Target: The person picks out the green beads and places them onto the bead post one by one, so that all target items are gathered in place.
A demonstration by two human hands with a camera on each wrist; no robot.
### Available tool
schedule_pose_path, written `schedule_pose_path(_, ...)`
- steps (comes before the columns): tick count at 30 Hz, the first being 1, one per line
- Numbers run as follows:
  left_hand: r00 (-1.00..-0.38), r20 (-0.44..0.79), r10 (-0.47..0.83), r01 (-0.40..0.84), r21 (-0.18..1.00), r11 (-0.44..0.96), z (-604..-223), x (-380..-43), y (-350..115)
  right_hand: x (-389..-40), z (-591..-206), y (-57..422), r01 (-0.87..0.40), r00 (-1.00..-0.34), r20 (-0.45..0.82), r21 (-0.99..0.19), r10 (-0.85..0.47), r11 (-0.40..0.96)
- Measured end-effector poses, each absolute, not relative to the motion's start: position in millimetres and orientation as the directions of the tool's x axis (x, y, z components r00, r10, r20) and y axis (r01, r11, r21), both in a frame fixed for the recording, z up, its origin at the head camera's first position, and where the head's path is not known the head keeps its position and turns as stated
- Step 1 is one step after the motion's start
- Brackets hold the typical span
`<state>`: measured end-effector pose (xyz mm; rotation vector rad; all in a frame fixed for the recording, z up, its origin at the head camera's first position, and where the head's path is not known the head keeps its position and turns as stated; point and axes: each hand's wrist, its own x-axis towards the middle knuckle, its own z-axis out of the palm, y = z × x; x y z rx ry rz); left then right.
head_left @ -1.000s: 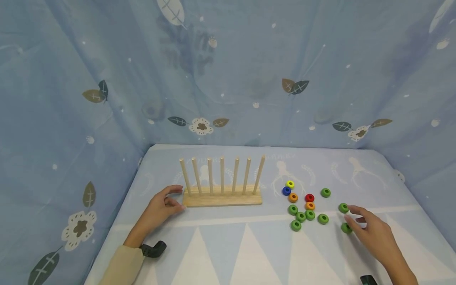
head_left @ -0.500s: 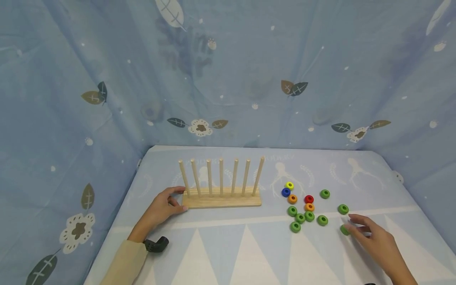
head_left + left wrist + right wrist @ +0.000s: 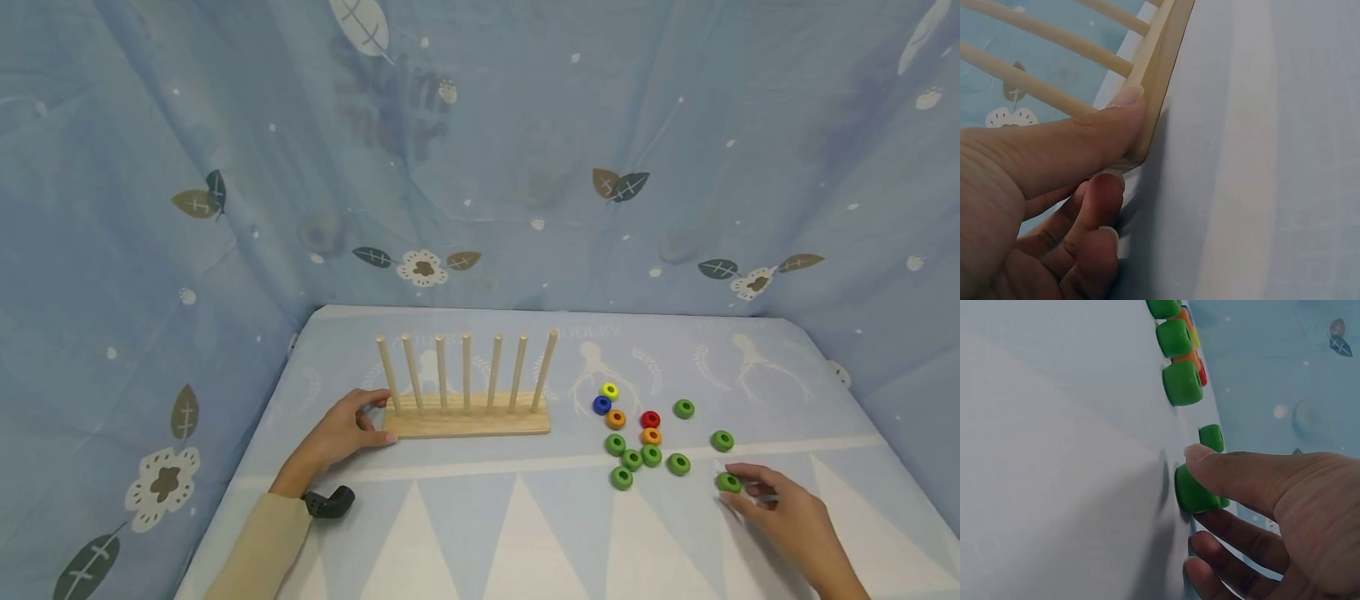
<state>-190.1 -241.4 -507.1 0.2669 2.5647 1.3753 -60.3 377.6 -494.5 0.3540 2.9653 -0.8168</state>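
My left hand grips the left end of a wooden peg rack, its thumb lying along the front of the base in the left wrist view. Several bare upright pegs rise from the base in a row. At the right, my right hand pinches a green bead between thumb and index finger, low at the table surface. In the right wrist view the thumb covers part of that green bead, while the other fingers curl loosely below it. Another green bead lies just beyond the hand.
Between rack and right hand lie several loose green beads, a red bead, two orange beads, a blue bead and a yellow bead. A patterned cloth hangs behind the table.
My right hand has moved slightly down and left from between two green beads, its fingers closing round the nearer one. My left hand has settled onto the rack's end.
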Motion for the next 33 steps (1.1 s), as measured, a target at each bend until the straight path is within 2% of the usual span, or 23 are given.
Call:
schedule_pose_path(5, -0.958, -0.103, 0.268, 0.058, 0.845, 0.532, -508.4, -191.1, -242.7, -59.7, -495.9, 376.6, 0.197, -0.979, -0.046, -0.494, 0.201, 0.847)
schedule_pose_path(12, -0.953, -0.110, 0.283, 0.056, 0.852, 0.520, -508.6, -190.9, -244.5, -62.2, -498.6, 376.2, 0.279, -0.959, -0.111, -0.506, 0.260, 0.816)
schedule_pose_path(19, -0.951, -0.144, 0.273, 0.016, 0.861, 0.509, -510.4, -192.1, -245.9, -64.3, -497.8, 375.8, 0.262, -0.964, -0.101, -0.509, 0.245, 0.820)
schedule_pose_path(33, -0.945, -0.146, 0.293, 0.014, 0.876, 0.483, -512.0, -193.1, -248.9, -63.8, -488.0, 374.0, 0.215, -0.960, 0.048, -0.509, 0.276, 0.834)
